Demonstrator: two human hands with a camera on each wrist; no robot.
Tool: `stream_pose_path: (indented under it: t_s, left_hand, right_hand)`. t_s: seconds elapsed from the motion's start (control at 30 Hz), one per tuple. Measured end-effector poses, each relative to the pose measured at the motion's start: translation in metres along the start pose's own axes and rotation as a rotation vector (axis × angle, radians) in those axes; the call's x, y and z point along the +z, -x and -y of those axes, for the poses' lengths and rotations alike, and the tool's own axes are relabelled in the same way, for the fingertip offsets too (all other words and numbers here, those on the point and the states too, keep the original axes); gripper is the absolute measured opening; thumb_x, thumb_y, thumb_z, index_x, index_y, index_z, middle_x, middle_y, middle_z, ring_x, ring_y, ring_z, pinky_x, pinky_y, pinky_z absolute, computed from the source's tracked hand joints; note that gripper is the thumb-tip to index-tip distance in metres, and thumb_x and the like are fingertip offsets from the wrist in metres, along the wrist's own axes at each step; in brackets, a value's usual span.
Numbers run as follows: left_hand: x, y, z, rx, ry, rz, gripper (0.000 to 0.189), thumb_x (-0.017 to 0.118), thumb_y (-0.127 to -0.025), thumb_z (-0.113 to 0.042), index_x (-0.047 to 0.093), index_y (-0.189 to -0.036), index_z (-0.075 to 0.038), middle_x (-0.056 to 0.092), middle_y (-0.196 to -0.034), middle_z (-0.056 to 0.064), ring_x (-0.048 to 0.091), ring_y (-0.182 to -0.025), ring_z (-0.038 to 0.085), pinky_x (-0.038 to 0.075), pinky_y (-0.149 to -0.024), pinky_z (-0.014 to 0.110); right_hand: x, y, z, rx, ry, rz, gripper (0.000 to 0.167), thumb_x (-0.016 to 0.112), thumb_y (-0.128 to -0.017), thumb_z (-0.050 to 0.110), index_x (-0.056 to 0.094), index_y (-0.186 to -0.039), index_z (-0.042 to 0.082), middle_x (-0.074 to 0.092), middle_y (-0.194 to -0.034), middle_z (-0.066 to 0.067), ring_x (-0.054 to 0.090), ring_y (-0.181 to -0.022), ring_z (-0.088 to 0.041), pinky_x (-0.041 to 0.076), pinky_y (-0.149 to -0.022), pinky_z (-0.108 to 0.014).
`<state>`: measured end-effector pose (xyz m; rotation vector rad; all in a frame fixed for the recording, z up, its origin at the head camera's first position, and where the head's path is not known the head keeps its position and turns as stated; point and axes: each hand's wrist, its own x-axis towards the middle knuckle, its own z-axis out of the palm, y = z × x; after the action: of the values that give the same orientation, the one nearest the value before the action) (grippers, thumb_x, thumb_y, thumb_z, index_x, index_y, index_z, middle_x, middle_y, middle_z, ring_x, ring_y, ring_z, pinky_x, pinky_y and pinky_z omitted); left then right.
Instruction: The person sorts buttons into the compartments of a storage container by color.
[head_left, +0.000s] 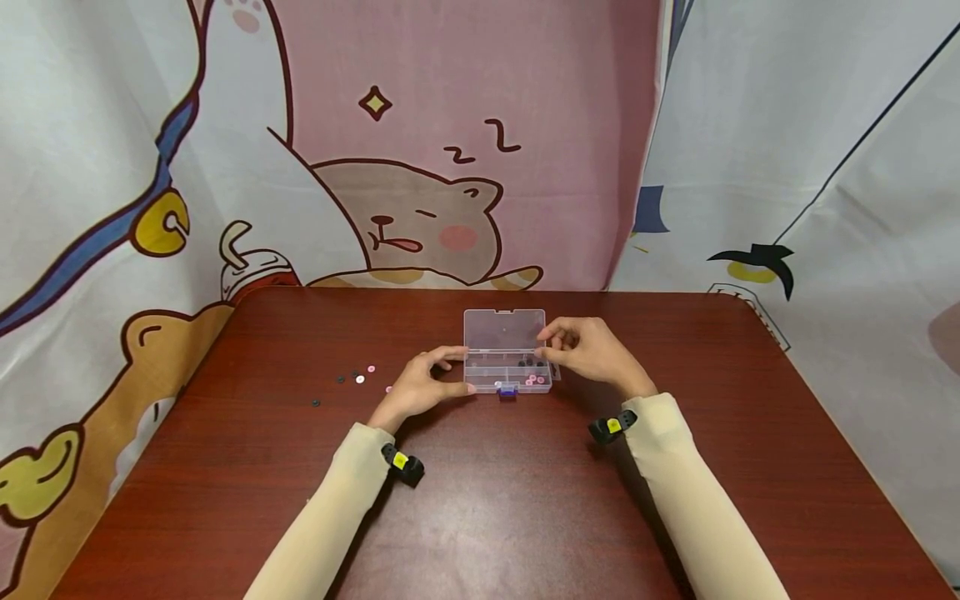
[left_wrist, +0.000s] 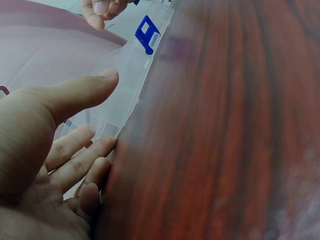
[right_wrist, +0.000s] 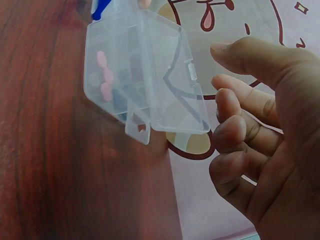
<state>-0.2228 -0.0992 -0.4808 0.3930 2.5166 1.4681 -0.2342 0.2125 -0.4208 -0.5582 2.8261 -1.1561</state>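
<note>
A clear plastic compartment box [head_left: 487,385] sits on the table with its lid [head_left: 504,329] raised and tipped back. Pink beads [head_left: 535,379] and dark beads [head_left: 531,362] lie in its right-hand compartments. A blue latch [left_wrist: 147,34] is at the middle of the front side. My left hand [head_left: 418,385] is at the box's left end, its relaxed fingertips touching the corner and its thumb extended along the front. Beside the lid's right edge, my right hand [head_left: 592,350] hovers with thumb and fingers loosely bent and apart, nothing between them in the right wrist view.
Loose black, white and pink beads [head_left: 360,379] lie scattered on the brown table [head_left: 510,500], left of the box. One pink bead [head_left: 388,389] is close to my left hand. A clear tab [right_wrist: 137,127] sticks out from the box's right end. Printed curtains [head_left: 465,83] hang behind the table.
</note>
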Motion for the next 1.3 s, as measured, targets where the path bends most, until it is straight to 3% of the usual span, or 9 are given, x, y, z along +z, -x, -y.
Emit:
stream_pose_path:
  t_s: [0.23, 0.6, 0.87, 1.3]
  left_hand:
    - [-0.001, 0.0, -0.001, 0.002, -0.008, -0.003, 0.063, 0.088, -0.082, -0.029, 0.063, -0.14, -0.024, 0.066, -0.138, -0.006, 0.055, -0.123, 0.023, 0.045, -0.106, 0.046]
    - [-0.001, 0.0, -0.004, -0.003, -0.012, 0.001, 0.063, 0.088, -0.082, -0.028, 0.062, -0.14, -0.022, 0.066, -0.139, -0.004, 0.055, -0.124, 0.023, 0.044, -0.107, 0.047]
    - [-0.001, -0.001, -0.004, 0.001, -0.012, -0.002, 0.063, 0.088, -0.082, -0.029, 0.063, -0.139, -0.023, 0.066, -0.138, -0.005, 0.056, -0.124, 0.023, 0.044, -0.107, 0.046]
    - [0.0, 0.0, -0.001, 0.004, 0.001, -0.001, 0.063, 0.088, -0.082, -0.03, 0.063, -0.139, -0.025, 0.065, -0.138, -0.007, 0.056, -0.124, 0.023, 0.045, -0.106, 0.046]
  right_hand:
    - [0.003, 0.006, -0.01, -0.013, 0.033, -0.012, 0.031, 0.084, -0.086, 0.023, 0.075, -0.111, 0.007, 0.068, -0.089, -0.003, 0.059, -0.079, -0.019, 0.048, -0.062, -0.024]
    - [0.003, 0.016, -0.025, 0.041, 0.081, 0.03, 0.048, 0.087, -0.083, 0.03, 0.07, -0.126, 0.015, 0.07, -0.12, -0.01, 0.063, -0.11, -0.028, 0.056, -0.091, -0.046]
    - [0.006, 0.025, -0.032, 0.09, 0.098, 0.092, 0.062, 0.087, -0.081, 0.039, 0.064, -0.137, 0.024, 0.055, -0.146, -0.014, 0.05, -0.136, -0.037, 0.04, -0.112, -0.064]
    - [0.013, 0.032, -0.042, 0.08, 0.055, 0.149, 0.079, 0.088, -0.078, 0.043, 0.054, -0.148, 0.032, 0.049, -0.156, -0.009, 0.044, -0.145, -0.034, 0.036, -0.117, -0.063]
